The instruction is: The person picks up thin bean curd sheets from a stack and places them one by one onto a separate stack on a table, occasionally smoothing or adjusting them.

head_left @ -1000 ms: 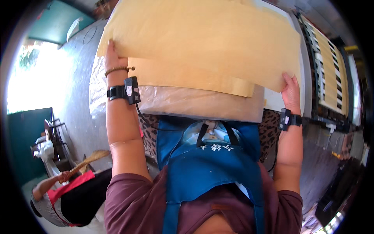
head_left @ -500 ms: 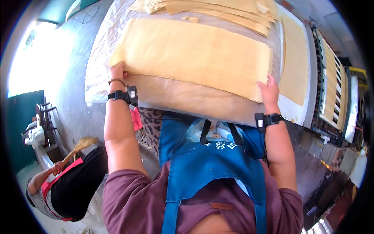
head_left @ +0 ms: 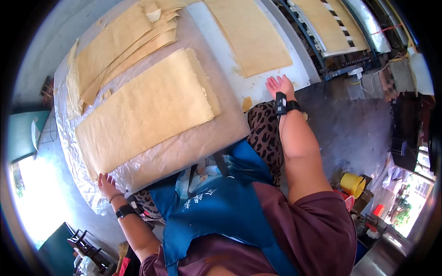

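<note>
- I watch the right hand (head_left: 283,86): its fingers are loosely spread, palm partly turned up, nothing pinched between them.
- The lone sheet (head_left: 252,39) lies at 11 o'clock from those fingertips, its near edge just beyond them; whether they touch it, I cannot tell.
- The sheet's long axis runs from 11 to 5 o'clock, its far end cut off by my view, so the short end faces the right hand.
- The right hand is clearly the nearer one; from the left hand (head_left: 109,187) the sheet is well apart, between 1 and 2 o'clock.
- Left fingers: slightly parted, at the near left corner of the stack (head_left: 147,110). I see no pinch there, and I cannot tell whether the tips press on it.
- The stack spreads away from the left fingers, its middle toward 1 o'clock, its long axis from 8 to 2; from the right hand it sits near 9.
- Under the stack I see plastic (head_left: 221,142); under the sheet, the white table (head_left: 207,27).
- A scrap (head_left: 247,103) lies at 8 o'clock from the right hand.
- Farther out, a ragged pile (head_left: 122,46) sits at 11 o'clock from the stack, and a machine (head_left: 331,23) between 1 and 2 from the right hand.
</note>
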Tool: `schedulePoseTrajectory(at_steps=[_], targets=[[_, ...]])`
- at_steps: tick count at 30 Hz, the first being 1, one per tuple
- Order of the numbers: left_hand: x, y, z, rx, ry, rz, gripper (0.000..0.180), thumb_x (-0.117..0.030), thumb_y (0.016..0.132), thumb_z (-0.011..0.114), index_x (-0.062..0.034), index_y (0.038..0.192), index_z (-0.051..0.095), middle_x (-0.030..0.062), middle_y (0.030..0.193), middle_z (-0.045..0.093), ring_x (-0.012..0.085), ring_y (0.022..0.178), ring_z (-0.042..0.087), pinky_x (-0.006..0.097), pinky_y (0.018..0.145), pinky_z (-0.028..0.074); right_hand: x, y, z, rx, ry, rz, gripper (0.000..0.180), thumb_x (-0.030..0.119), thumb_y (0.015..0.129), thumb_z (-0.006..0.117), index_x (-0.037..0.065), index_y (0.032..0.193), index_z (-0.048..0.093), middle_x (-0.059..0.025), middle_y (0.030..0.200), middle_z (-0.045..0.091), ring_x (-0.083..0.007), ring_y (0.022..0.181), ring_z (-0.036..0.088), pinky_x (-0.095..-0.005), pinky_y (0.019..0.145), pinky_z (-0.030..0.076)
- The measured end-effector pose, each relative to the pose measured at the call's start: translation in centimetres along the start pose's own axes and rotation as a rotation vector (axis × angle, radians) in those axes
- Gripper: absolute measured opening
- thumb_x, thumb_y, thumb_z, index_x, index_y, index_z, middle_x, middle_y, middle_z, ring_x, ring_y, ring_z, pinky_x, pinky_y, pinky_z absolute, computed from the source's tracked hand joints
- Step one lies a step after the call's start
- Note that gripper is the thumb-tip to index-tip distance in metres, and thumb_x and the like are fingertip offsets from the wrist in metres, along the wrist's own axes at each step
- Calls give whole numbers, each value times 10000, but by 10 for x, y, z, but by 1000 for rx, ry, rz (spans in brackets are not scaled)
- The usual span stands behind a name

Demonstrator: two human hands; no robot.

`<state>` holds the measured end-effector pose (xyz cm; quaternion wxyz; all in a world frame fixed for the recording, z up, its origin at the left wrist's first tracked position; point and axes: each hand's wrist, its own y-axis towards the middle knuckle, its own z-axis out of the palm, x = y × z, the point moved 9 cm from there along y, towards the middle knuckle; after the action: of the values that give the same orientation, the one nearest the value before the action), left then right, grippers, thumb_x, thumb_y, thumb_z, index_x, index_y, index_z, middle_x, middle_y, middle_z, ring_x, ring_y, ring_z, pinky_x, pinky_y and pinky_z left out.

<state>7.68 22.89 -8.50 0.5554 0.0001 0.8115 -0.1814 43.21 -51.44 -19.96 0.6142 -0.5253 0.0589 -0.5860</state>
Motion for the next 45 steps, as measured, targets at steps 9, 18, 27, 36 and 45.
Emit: schedulePoseTrajectory(at_steps=[9, 18, 27, 36, 45], targets=[[-75, -98, 113, 365, 114, 209, 317, -154, 872, 538, -25, 1162, 531, 62, 875, 607, 100, 670, 541, 200, 541, 427, -15, 92, 5, 4, -238, 43, 501, 276, 875, 573, -32, 1214, 372, -185, 1067, 535, -264, 889, 582, -411, 758, 511], [-56, -113, 129, 400, 177, 149, 298, -147, 877, 541, -23, 1148, 535, 56, 861, 602, 84, 656, 536, 186, 527, 425, 10, 90, 18, -197, -912, -122, 232, 216, 767, 662, 4, 694, 602, -78, 656, 608, -169, 551, 590, -300, 469, 465], [-48, -124, 145, 470, 243, 152, 266, -156, 884, 537, -21, 1112, 560, 53, 857, 605, 84, 656, 539, 183, 525, 424, 22, 76, 3, -251, -603, -228, 202, 151, 791, 623, -46, 750, 605, -114, 707, 616, -182, 555, 595, -275, 472, 484], [-46, -133, 165, 535, 232, 113, 257, -139, 886, 548, -30, 1119, 555, 47, 837, 608, 73, 617, 533, 174, 500, 421, 40, 108, 8, -278, -1084, -347, 193, 150, 777, 585, -36, 748, 630, -125, 701, 640, -225, 613, 622, -351, 546, 496], [-70, -161, 203, 633, 358, 249, 226, -116, 894, 515, 1, 1080, 566, 63, 809, 612, 84, 624, 541, 190, 531, 441, 91, 66, 42, -363, -1120, -728, 258, 233, 795, 512, 44, 903, 651, -180, 901, 656, -351, 810, 626, -429, 680, 504]])
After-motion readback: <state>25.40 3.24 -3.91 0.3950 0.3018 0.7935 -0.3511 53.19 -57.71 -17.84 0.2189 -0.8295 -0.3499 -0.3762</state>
